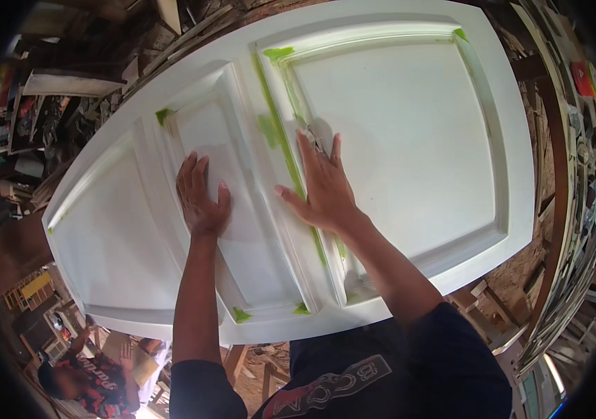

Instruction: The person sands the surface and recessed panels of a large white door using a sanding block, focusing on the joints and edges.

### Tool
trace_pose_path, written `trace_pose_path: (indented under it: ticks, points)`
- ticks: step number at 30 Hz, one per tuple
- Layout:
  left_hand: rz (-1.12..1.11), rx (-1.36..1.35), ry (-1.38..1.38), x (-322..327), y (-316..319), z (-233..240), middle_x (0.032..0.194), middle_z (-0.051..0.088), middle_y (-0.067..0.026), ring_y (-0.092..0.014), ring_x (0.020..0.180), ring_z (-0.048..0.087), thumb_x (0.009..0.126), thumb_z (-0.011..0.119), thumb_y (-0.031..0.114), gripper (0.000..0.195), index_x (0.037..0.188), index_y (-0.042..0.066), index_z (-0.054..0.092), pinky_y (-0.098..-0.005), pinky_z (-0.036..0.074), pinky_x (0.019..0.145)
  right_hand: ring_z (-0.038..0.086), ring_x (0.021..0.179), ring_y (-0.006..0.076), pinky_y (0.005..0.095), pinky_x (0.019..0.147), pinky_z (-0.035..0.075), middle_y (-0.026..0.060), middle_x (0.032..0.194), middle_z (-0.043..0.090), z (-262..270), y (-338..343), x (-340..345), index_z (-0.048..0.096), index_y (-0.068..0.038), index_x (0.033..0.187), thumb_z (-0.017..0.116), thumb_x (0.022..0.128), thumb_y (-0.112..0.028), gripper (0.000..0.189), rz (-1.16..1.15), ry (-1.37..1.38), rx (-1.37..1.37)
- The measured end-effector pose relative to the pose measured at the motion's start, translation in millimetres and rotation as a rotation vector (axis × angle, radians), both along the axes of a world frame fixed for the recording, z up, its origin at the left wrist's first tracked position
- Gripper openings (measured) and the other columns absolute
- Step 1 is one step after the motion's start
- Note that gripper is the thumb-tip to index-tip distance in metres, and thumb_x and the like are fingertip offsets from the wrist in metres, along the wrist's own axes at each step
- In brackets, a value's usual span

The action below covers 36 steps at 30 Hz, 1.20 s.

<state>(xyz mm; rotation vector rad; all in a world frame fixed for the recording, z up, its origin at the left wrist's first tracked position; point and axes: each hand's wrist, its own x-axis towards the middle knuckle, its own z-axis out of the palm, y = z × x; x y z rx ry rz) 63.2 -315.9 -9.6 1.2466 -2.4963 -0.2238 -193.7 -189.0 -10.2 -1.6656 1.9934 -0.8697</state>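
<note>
Before me lies a white-painted panel door (392,131) with three recessed panels and raised mouldings. Green filler (271,131) marks a rail and a moulding, with more green patches in several panel corners. My left hand (203,196) rests on the moulding edge and surface of the middle panel, fingers slightly bent, holding nothing that shows. Over the moulding between the middle and right panels my right hand (324,183) is spread; a small crumpled piece, perhaps sandpaper (314,139), shows at its fingertips. Whether it is gripped cannot be told.
A person (91,377) in a patterned shirt is at the lower left beside a brown board (130,359). Stacked wood strips (565,251) line the right side. Scrap wood and clutter (78,84) fill the upper left. Wooden supports (491,309) show below the door.
</note>
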Motion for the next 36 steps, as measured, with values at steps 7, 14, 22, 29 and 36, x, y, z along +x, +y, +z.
trace_pose_path:
  ticks: [7,14,22,29,36]
  points:
    - [-0.028,0.001,0.022,-7,-2,-6,0.16,0.053,-0.0199,-0.043,0.15,0.046,0.086,0.07,0.017,0.063,0.147,0.005,0.058,-0.0562,0.035,0.127,0.035,0.159,0.0517,0.0542,0.137,0.017,0.0342,0.166,0.043,-9,-125,-43,0.018,0.01,0.169,0.079,0.093,-0.054,0.117,-0.089,-0.126,-0.12]
    - [0.01,0.016,0.007,1,-1,-1,0.161,0.053,-0.0185,-0.042,0.15,0.047,0.087,0.07,0.019,0.063,0.147,0.006,0.059,-0.0562,0.035,0.128,0.034,0.158,0.056,0.0536,0.133,0.032,0.0289,0.171,0.04,3,37,13,0.016,0.001,0.173,0.079,0.097,-0.036,0.105,-0.042,-0.246,0.098]
    - [-0.034,-0.015,0.027,-5,-2,-10,0.161,0.053,-0.0167,-0.041,0.151,0.047,0.086,0.07,0.02,0.063,0.147,0.007,0.059,-0.0554,0.035,0.128,0.062,0.13,0.0537,0.0602,0.105,0.054,0.035,0.138,0.064,6,-43,-28,0.036,0.001,0.165,0.061,0.108,-0.017,0.064,-0.099,-0.312,0.019]
    - [0.011,-0.011,-0.013,3,0,-7,0.162,0.052,-0.0157,-0.04,0.151,0.046,0.088,0.071,0.02,0.062,0.148,0.008,0.059,-0.055,0.035,0.128,0.067,0.12,0.0541,0.0608,0.109,0.055,0.0322,0.133,0.068,10,134,40,0.036,-0.008,0.168,0.053,0.108,0.0,0.062,-0.133,-0.39,0.088]
    - [-0.017,-0.014,0.006,-9,-1,-6,0.163,0.052,-0.0163,-0.04,0.153,0.045,0.089,0.071,0.018,0.062,0.149,0.009,0.058,-0.0541,0.035,0.129,0.067,0.117,0.0537,0.0581,0.121,0.048,0.0306,0.13,0.068,8,125,41,0.039,-0.009,0.167,0.053,0.101,0.01,0.07,-0.153,-0.392,-0.069]
